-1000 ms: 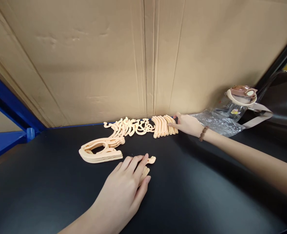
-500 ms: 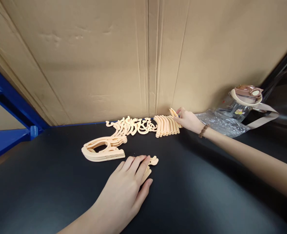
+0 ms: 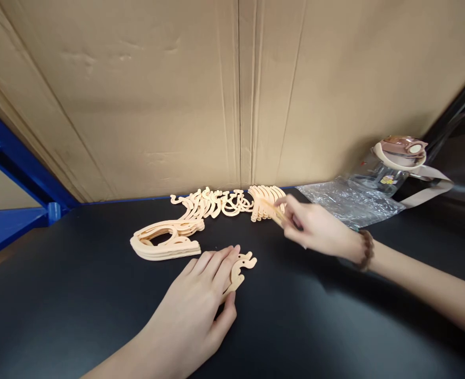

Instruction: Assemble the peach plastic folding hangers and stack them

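Observation:
My left hand [image 3: 198, 297] lies palm down on the black tabletop, its fingers curled over peach plastic hanger parts [image 3: 238, 275]; the hook ends stick out to the right, and the rest is under my palm. In my right hand [image 3: 321, 229], between thumb and fingers, is a slim peach hanger arm [image 3: 272, 211], smeared by motion. Behind it is a row of curved hanger arms [image 3: 267, 192] lying side by side. Left of that row lies a spread of hook-ended hanger pieces [image 3: 206, 202]. A stack of assembled folding hangers [image 3: 153, 252] rests beyond my left hand.
Tan cardboard [image 3: 149, 105] stands as a wall along the table's back edge. At the right back, a clear jug-like bottle [image 3: 394, 166] with a strap sits by a crumpled clear plastic bag [image 3: 338, 197]. A blue metal frame [image 3: 27, 168] stands at the left.
My right hand has drawn back from the far row towards me, bringing a hanger arm with it. My left thumb has shifted slightly, so more of the parts beneath shows.

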Tool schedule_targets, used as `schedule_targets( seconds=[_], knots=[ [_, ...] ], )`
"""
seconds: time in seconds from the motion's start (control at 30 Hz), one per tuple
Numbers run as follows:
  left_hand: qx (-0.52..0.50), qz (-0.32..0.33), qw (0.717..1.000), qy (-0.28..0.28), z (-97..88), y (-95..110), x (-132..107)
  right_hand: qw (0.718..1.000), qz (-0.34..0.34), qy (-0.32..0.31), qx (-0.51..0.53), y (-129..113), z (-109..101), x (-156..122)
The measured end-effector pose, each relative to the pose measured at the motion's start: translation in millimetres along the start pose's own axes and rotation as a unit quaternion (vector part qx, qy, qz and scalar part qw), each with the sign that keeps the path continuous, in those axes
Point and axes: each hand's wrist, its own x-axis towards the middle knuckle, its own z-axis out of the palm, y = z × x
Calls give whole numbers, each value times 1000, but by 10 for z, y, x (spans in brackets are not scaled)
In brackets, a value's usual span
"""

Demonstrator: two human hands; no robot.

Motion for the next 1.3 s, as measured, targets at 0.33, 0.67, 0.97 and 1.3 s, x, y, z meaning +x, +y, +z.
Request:
schedule_targets(
  seconds=[0.33, 0.67, 0.97, 1.3],
  knots=[
    [66, 9, 998, 15, -25, 92, -14, 969, -173, -87, -156, -158, 21, -214],
    [62, 49, 997, -8, -15, 19, 15, 985, -143, -66, -75, -43, 72, -247],
    [-73, 12, 996, -44, 18, -20, 13, 995, -89, -49, -9, -60, 120, -267],
    [-167, -30, 985, -28, 23, -40, 18, 992, -114, 19, -56, -8, 170, -208]
  ],
)
